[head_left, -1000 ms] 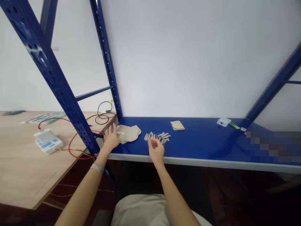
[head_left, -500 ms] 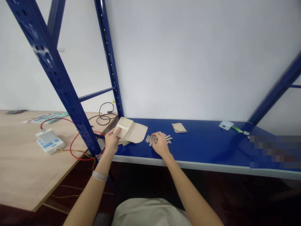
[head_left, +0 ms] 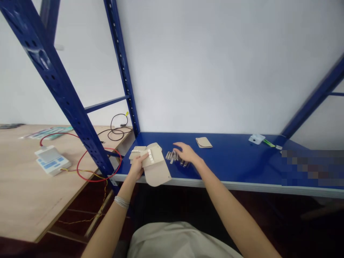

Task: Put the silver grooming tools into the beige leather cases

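My left hand (head_left: 136,167) grips a folded beige fabric pouch (head_left: 156,168) at the shelf's front edge, its lower flap hanging past the edge. Several small white strips (head_left: 150,156) lie along its upper part. My right hand (head_left: 186,152) is spread open just to the right of a row of small grey metal pieces (head_left: 174,157), and its fingers reach towards them. Part of that row is hidden under the hand. A smaller beige pouch (head_left: 203,142) lies farther back on the blue steel shelf (head_left: 231,161).
A white object (head_left: 256,139) and a green item (head_left: 269,143) lie at the shelf's far right, near a pixelated patch. Blue rack uprights (head_left: 120,68) stand at the left. On the wooden table (head_left: 24,179) are a white digital device (head_left: 51,160) and red and black wires (head_left: 115,132).
My left hand has lifted the beige pouch and swung it towards me, opening it out. My right hand has come off the metal pieces and shifted to their right, with its fingers spread.
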`<state>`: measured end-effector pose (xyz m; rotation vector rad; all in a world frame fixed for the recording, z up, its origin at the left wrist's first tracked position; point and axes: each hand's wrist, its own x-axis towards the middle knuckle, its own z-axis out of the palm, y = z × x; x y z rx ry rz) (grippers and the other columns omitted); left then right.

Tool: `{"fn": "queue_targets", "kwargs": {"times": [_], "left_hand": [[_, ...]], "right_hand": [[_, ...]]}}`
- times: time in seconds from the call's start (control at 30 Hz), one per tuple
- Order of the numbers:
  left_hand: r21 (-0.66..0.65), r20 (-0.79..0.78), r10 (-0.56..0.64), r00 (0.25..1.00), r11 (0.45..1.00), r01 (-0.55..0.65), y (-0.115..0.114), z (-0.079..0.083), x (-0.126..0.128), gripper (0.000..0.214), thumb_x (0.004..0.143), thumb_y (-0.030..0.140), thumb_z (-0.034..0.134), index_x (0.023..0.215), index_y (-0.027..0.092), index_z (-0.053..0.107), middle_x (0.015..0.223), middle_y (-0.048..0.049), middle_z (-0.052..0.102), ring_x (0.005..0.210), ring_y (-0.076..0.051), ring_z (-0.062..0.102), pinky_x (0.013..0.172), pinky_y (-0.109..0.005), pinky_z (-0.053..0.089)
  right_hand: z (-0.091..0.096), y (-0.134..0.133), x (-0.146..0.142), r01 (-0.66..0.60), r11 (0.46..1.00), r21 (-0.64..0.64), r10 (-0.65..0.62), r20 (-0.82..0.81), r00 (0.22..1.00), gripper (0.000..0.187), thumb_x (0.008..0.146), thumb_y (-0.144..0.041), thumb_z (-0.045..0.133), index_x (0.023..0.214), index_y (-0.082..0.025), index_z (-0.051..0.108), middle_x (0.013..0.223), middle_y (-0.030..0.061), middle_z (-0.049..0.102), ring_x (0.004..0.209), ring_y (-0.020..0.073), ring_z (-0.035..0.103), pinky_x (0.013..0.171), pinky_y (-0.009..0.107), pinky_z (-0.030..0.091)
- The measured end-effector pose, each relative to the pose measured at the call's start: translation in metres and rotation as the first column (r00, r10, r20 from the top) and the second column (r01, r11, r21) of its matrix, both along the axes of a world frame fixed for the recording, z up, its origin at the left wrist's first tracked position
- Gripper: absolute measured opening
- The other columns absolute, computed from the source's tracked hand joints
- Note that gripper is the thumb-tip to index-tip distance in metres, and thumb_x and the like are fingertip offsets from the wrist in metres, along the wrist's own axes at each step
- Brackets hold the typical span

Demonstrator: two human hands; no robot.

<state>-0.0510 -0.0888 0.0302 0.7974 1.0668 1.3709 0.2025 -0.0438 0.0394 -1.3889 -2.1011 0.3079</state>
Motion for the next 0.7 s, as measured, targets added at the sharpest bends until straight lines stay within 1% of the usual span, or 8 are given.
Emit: {"fn": "queue_targets", "kwargs": {"times": [0.07, 0.17, 0.23, 0.4, 0.5, 0.6, 0.63, 0.7], "left_hand": [[-0.011, -0.03, 0.013, 0.999, 1.0, -0.013, 0.002, -0.003, 0.0, 0.025, 0.067, 0.029, 0.074, 0.084, 0.011, 0.068, 0.082, -0.0122, 0.074, 0.076, -0.026, 0.072, 0.069, -0.034, 0.059], [0.002, -0.029, 0.002, 1.0, 1.0, -0.002, 0.004, -0.006, -0.001, 0.026, 0.066, 0.03, 0.077, 0.083, 0.012, 0.068, 0.079, -0.0113, 0.074, 0.072, -0.024, 0.071, 0.064, -0.031, 0.058], [0.005, -0.033, -0.01, 0.999, 1.0, 0.01, 0.005, -0.008, -0.002, 0.027, 0.065, 0.03, 0.078, 0.082, 0.011, 0.069, 0.078, -0.0109, 0.074, 0.069, -0.023, 0.071, 0.061, -0.029, 0.057], [0.012, -0.058, -0.032, 0.998, 0.999, 0.033, 0.006, -0.013, -0.006, 0.031, 0.065, 0.032, 0.08, 0.084, 0.01, 0.07, 0.08, -0.0121, 0.074, 0.068, -0.023, 0.071, 0.061, -0.029, 0.057], [0.023, -0.075, -0.045, 0.996, 0.999, 0.047, 0.007, -0.015, -0.007, 0.033, 0.065, 0.033, 0.08, 0.086, 0.01, 0.069, 0.081, -0.0125, 0.074, 0.071, -0.024, 0.071, 0.062, -0.03, 0.058], [0.014, -0.079, -0.046, 0.996, 0.999, 0.048, 0.007, -0.015, -0.007, 0.032, 0.066, 0.033, 0.08, 0.087, 0.011, 0.069, 0.081, -0.0124, 0.074, 0.072, -0.024, 0.072, 0.062, -0.03, 0.058], [0.01, -0.079, -0.046, 0.996, 0.999, 0.047, 0.007, -0.015, -0.007, 0.031, 0.066, 0.032, 0.079, 0.087, 0.011, 0.069, 0.08, -0.0123, 0.074, 0.072, -0.024, 0.072, 0.062, -0.03, 0.058], [0.006, -0.08, -0.045, 0.996, 0.999, 0.045, 0.007, -0.014, -0.007, 0.029, 0.067, 0.031, 0.079, 0.087, 0.011, 0.069, 0.08, -0.0123, 0.074, 0.072, -0.024, 0.072, 0.062, -0.03, 0.059]], "right_hand": [[-0.006, -0.01, 0.019, 0.157, 0.987, -0.034, -0.158, -0.022, 0.987, 0.052, 0.09, -0.045, 0.053, 0.134, -0.018, 0.056, 0.14, 0.0137, 0.053, 0.128, 0.0272, 0.05, 0.106, 0.039, 0.037], [-0.021, -0.025, 0.026, 0.356, 0.925, -0.13, -0.352, 0.055, 0.935, 0.09, 0.077, -0.067, 0.06, 0.147, -0.014, 0.039, 0.149, 0.0241, 0.037, 0.139, 0.0392, 0.032, 0.109, 0.052, 0.029], [-0.028, -0.029, 0.015, 0.402, 0.897, -0.183, -0.397, 0.067, 0.915, 0.108, 0.07, -0.077, 0.058, 0.15, -0.01, 0.03, 0.152, 0.0294, 0.027, 0.142, 0.0439, 0.022, 0.111, 0.055, 0.021], [-0.022, -0.013, -0.033, 0.526, 0.782, -0.334, -0.545, 0.044, 0.838, 0.123, 0.067, -0.085, 0.049, 0.148, 0.005, 0.024, 0.151, 0.0403, 0.01, 0.142, 0.0498, 0.011, 0.109, 0.064, 0.009], [-0.016, -0.002, -0.056, 0.548, 0.764, -0.34, -0.563, 0.064, 0.824, 0.126, 0.064, -0.082, 0.057, 0.149, 0.005, 0.02, 0.153, 0.0389, 0.003, 0.142, 0.0512, 0.006, 0.108, 0.067, 0.005], [-0.017, 0.004, -0.068, 0.578, 0.758, -0.302, -0.578, 0.102, 0.81, 0.115, 0.068, -0.067, 0.067, 0.147, 0.003, 0.025, 0.153, 0.0376, 0.009, 0.142, 0.0504, 0.011, 0.109, 0.065, 0.009], [-0.018, 0.005, -0.07, 0.566, 0.772, -0.29, -0.563, 0.102, 0.82, 0.108, 0.07, -0.061, 0.068, 0.146, 0.003, 0.028, 0.152, 0.0372, 0.014, 0.141, 0.0492, 0.014, 0.109, 0.063, 0.013], [-0.02, 0.007, -0.068, 0.491, 0.836, -0.243, -0.488, 0.079, 0.869, 0.094, 0.074, -0.052, 0.067, 0.143, 0.002, 0.035, 0.149, 0.0346, 0.027, 0.14, 0.0452, 0.023, 0.11, 0.056, 0.021]]}}
